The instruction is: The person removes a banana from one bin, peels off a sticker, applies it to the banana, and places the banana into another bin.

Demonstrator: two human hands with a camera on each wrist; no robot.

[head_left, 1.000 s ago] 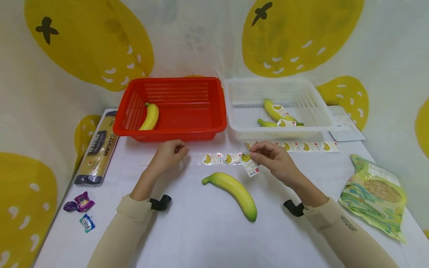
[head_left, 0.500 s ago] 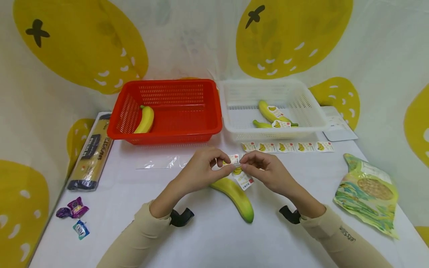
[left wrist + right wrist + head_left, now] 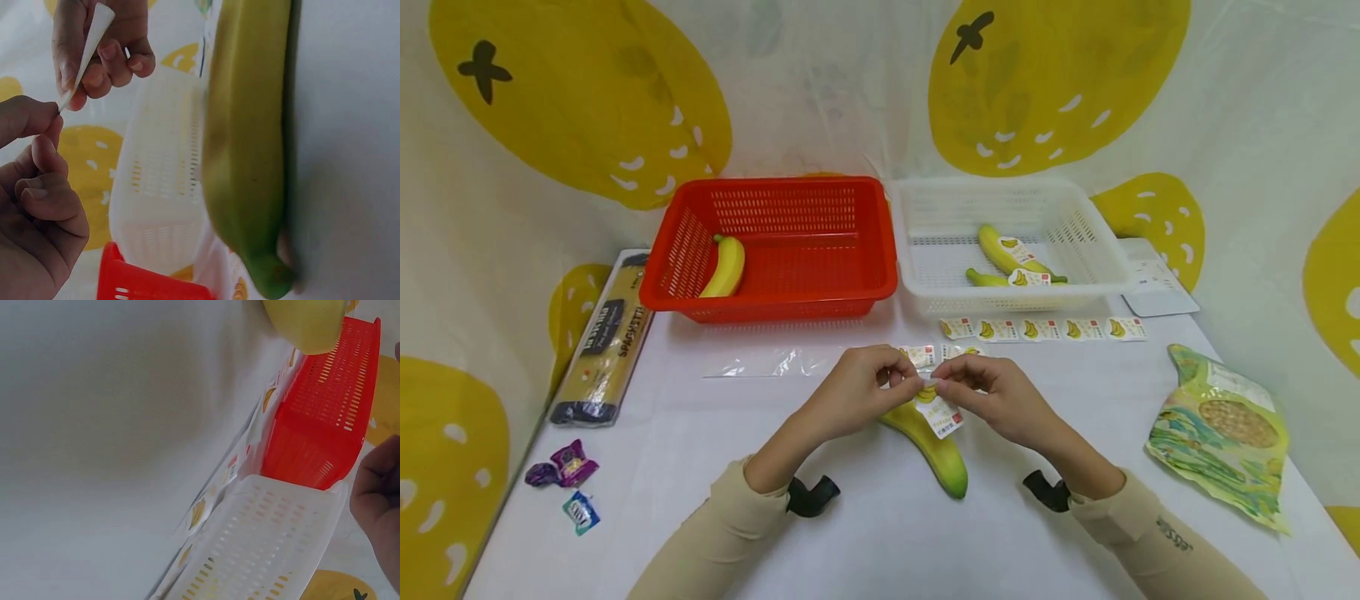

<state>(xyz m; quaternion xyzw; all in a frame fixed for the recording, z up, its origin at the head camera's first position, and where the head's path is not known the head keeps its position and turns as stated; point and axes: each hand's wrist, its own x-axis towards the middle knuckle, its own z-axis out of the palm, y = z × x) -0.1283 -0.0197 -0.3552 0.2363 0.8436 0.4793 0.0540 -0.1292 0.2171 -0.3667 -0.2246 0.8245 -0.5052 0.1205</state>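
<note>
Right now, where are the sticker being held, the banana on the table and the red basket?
sticker (image 3: 942, 414), head view, on its printed face below the fingertips.
banana (image 3: 942, 458), head view, on its lower half near the green tip.
red basket (image 3: 775, 305), head view, on its front wall.

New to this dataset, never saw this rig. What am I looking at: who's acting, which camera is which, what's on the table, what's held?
No robot: a person works bare-handed. The wide picture comes from a head camera; the two close-ups come from wrist cameras. The left hand and right hand pinch a banana sticker between them, above a banana on the white table. Behind stand a red basket with one banana and a white basket with labelled bananas, with a sticker strip in front. A spaghetti pack, sweets and a snack bag lie at the sides.
</note>
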